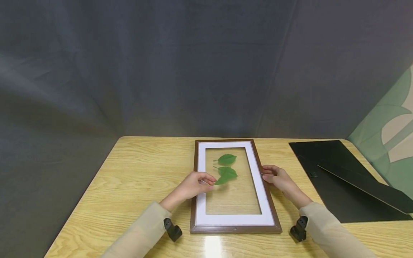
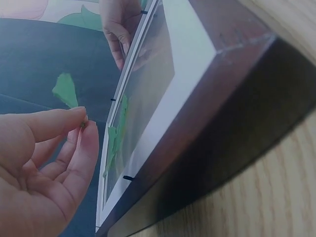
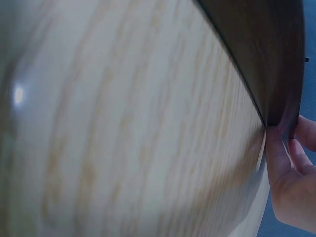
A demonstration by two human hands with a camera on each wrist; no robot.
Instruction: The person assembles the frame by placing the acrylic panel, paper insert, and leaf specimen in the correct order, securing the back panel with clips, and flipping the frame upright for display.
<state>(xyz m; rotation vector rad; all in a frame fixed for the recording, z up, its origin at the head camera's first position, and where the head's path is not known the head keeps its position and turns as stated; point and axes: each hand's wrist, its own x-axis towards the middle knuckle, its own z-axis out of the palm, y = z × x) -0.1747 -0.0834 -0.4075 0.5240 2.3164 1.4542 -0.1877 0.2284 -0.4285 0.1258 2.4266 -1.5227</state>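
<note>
My left hand (image 1: 195, 184) pinches a green leaf (image 2: 65, 90) by its stem between thumb and fingertips, above the lower left part of a picture frame. The brown picture frame (image 1: 193, 218) lies flat, with a white mat (image 1: 232, 219) around a see-through pane. On the pane, one serrated leaf (image 1: 227, 158) lies near the top, its stem pointing left. Just below it is a second leaf (image 1: 227, 171), partly overlapped in view by the held one. At the frame's right side, my right hand (image 1: 280, 179) holds the edge with thumb and fingers.
Right of the frame, a black backing board (image 1: 309, 157) lies on the wood-grain table (image 1: 138, 172), with a narrow dark flap (image 1: 364, 186) raised from it. A dark grey curtain (image 1: 200, 71) hangs behind the table. Small dark tabs (image 2: 128, 177) stick out along the frame's inner edge.
</note>
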